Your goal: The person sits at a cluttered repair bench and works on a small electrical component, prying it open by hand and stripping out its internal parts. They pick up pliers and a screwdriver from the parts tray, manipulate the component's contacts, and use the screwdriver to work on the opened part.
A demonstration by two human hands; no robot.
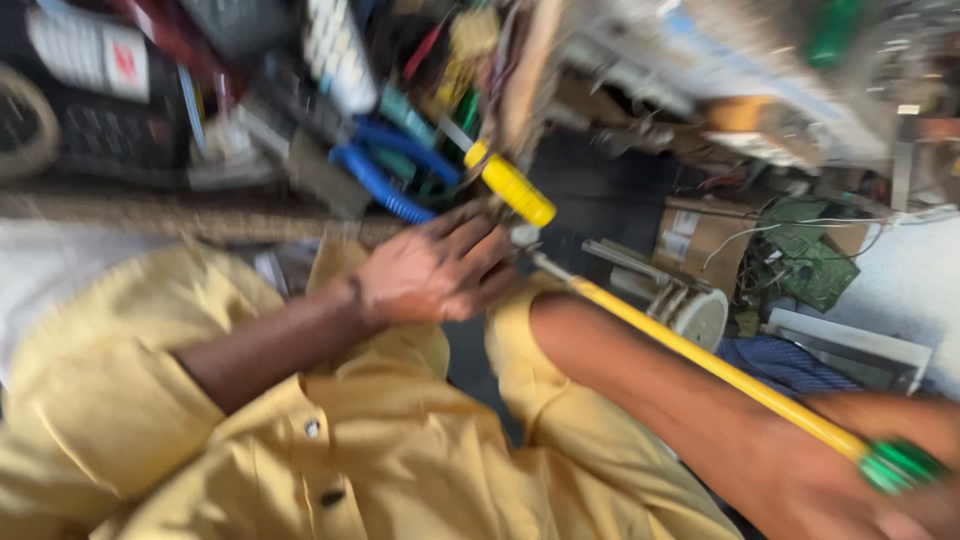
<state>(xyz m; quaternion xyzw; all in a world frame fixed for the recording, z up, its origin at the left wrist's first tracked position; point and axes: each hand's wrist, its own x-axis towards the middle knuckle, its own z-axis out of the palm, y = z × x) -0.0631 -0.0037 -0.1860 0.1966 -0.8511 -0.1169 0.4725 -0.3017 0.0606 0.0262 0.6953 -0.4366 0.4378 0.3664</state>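
Left hand (435, 268): fingers curled, fingertips touching a short yellow ribbed screwdriver handle (512, 186). Right hand (850, 490): blurred, wrapped around a long slender yellow tool (700, 358) by its green translucent end.

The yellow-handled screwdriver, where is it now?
In the head view, the yellow-handled screwdriver lies upper centre, just above the left hand, beside the blue hose.

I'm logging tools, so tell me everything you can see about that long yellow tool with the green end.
The long yellow tool is a slim, plastic-looking shaft running diagonally from a thin metal tip near the left hand down to a green end at the right hand, lying over the forearm. Motion blur hides finer detail, and whether the right hand grips it.
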